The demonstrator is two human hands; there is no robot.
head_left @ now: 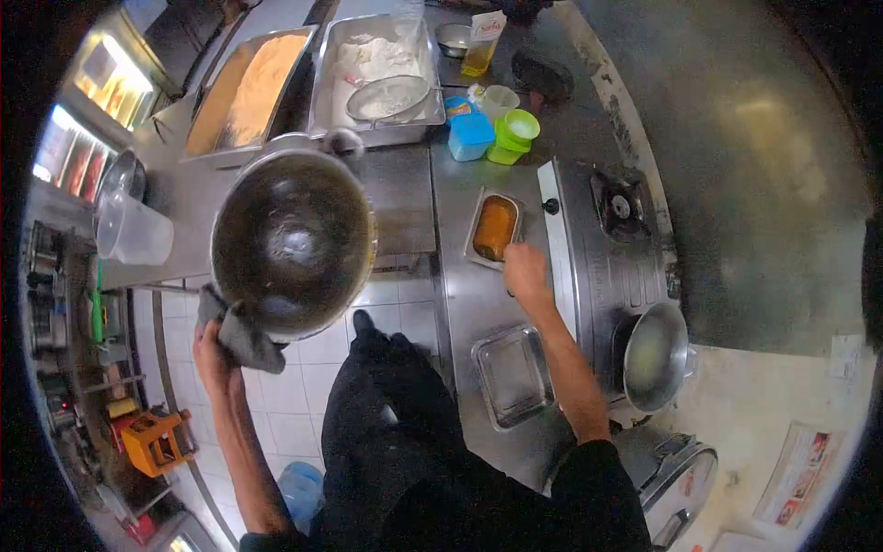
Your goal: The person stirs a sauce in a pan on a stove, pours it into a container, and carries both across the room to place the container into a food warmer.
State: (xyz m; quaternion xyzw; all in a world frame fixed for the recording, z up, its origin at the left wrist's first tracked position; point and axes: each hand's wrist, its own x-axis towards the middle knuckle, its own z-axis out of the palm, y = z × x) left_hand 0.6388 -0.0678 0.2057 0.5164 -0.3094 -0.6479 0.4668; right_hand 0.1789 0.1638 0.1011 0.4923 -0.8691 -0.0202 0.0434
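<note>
My left hand (213,357) is closed around a folded grey cloth (246,339), pressed to the near rim of a large dark wok (292,244). The wok is tipped toward me, showing a wet, shiny inside. My right hand (528,274) is closed in a fist at the near edge of a small metal pan (495,226) of orange-brown liquid. What the fist holds, if anything, is hidden. Nearer me on the counter, beside my right forearm, lies a rectangular metal tray (511,377).
A gas stove (598,239) stands right, with a metal pan (655,357) on its near burner. At the back are a tray of orange powder (262,87) and a tray of white flour (368,55) with a sieve (386,97). Blue (471,136) and green (511,138) containers stand nearby.
</note>
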